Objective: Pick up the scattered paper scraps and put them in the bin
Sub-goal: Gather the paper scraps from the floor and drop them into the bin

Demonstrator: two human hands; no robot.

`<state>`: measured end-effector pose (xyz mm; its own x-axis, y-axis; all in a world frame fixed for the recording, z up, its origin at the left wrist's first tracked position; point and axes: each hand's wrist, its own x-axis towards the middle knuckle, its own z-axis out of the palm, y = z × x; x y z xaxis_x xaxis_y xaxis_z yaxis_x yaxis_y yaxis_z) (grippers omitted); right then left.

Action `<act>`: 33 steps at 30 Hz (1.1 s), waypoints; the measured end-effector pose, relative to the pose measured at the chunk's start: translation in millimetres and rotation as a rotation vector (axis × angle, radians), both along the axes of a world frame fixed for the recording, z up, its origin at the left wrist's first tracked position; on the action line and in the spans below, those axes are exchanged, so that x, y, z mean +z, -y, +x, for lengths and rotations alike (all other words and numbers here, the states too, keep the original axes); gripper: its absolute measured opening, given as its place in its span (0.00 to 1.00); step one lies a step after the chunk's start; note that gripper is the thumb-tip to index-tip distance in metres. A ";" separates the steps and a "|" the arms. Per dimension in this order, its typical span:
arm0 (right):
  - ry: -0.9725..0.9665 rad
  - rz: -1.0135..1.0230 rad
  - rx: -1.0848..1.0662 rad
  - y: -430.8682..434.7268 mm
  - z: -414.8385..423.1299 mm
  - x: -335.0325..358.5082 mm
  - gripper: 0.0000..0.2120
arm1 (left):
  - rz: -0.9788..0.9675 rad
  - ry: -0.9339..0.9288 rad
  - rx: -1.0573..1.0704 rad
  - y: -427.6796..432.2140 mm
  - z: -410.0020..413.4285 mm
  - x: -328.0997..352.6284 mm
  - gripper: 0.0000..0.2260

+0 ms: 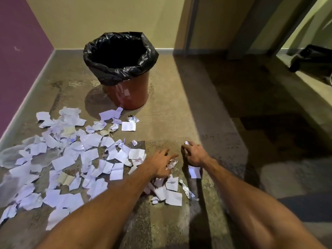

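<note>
Reaching low over a concrete floor, both bare hands work at the near edge of the litter.

White torn paper scraps spread across the floor's left half, short of the red plastic bin with its black liner. Left hand is spread, fingers on a crumpled scrap; right hand seems curled around a small white scrap, blurred.

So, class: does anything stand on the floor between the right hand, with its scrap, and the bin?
Nothing visible does. From the right hand to the bin the floor lies bare; the paper scraps lie mostly left of that path.
</note>
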<state>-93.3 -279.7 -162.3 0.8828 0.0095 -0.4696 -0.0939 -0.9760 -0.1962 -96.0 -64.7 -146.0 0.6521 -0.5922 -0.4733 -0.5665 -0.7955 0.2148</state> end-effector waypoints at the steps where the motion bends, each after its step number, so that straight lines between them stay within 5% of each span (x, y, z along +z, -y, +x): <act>1: 0.025 0.003 0.032 1.7 -3.0 -1.2 0.26 | 0.043 -0.014 -0.017 -1.0 -2.7 -6.3 0.37; 5: 0.112 0.022 0.072 4.0 -23.3 0.3 0.18 | 0.119 -0.041 -0.104 -5.0 -12.6 -18.3 0.40; 11: 0.158 -0.048 0.081 8.5 -72.7 -2.2 0.18 | 0.115 -0.050 -0.135 -10.6 -24.0 -17.8 0.45; 18: -0.018 -0.032 -0.035 -0.9 -104.3 -9.8 0.48 | 0.171 -0.143 -0.188 -17.7 -37.6 0.7 0.65; 23: -0.117 0.061 0.132 -20.7 -112.4 -11.4 0.62 | 0.159 -0.078 -0.197 -28.0 -51.9 -9.1 0.70; 28: -0.044 0.093 0.219 -42.2 -120.1 -17.8 0.62 | 0.134 0.014 -0.116 -31.7 -60.8 -29.4 0.64; 33: -0.004 0.219 0.115 -40.7 -121.0 -19.8 0.50 | -0.034 0.064 0.044 -33.0 -66.1 -37.7 0.42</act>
<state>-214.3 -239.0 -182.1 0.8680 0.2117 -0.4491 0.0138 -0.9145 -0.4044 -162.1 -31.8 -183.6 0.7066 -0.5770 -0.4096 -0.5444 -0.8131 0.2064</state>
